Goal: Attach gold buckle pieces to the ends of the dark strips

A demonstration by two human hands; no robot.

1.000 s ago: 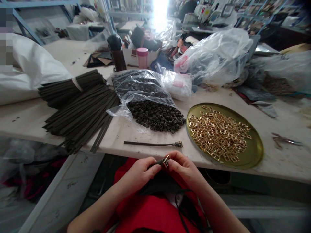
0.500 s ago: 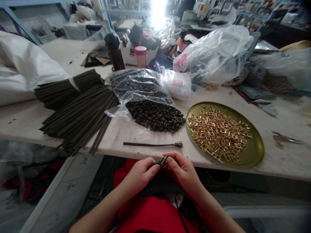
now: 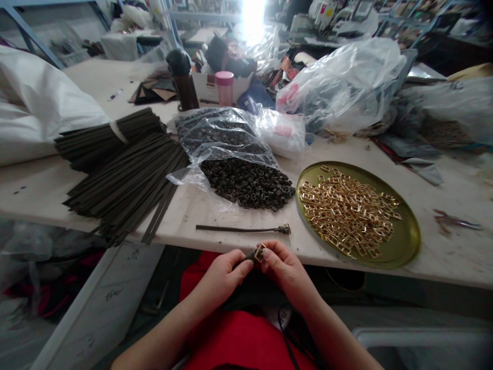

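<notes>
Landmark: a round, olive-gold metal tray (image 3: 410,241) with a raised rim, resting on the pale, stained tabletop (image 3: 179,218) close to its near edge.
Left hand: the left hand (image 3: 222,272), to the near left of the tray, pinches a dark olive-brown strap (image 3: 250,255) between thumb and bent forefinger; most of the strap is hidden by the fingers.
Right hand: the right hand (image 3: 285,266), nearer the tray, pinches a rectangular gold-coloured metal buckle (image 3: 260,253) with thumb and fingertips.
Strap and buckle: left of the tray and nearer the person, between the two hands, the buckle at the strap's right end; how far the strap runs through it cannot be told.
Second strap: a slim, dark strap with a gold-coloured buckle end (image 3: 242,229) lies flat left of the tray, its buckle end toward it.
Buckle heap: many small, gold-coloured rectangular buckles (image 3: 350,213) lie inside the tray.
Loops: a pile of small, dark loops (image 3: 250,185) spills from a clear plastic bag (image 3: 221,133), just left of the tray.
Strips: long, flat, dark strips (image 3: 127,180) lie fanned, well left of the tray.
Pliers: a metal hand tool, seemingly pliers (image 3: 456,221), lies right of the tray.
Jar: a pink-lidded jar (image 3: 224,90) stands beyond the tray, to its left.
</notes>
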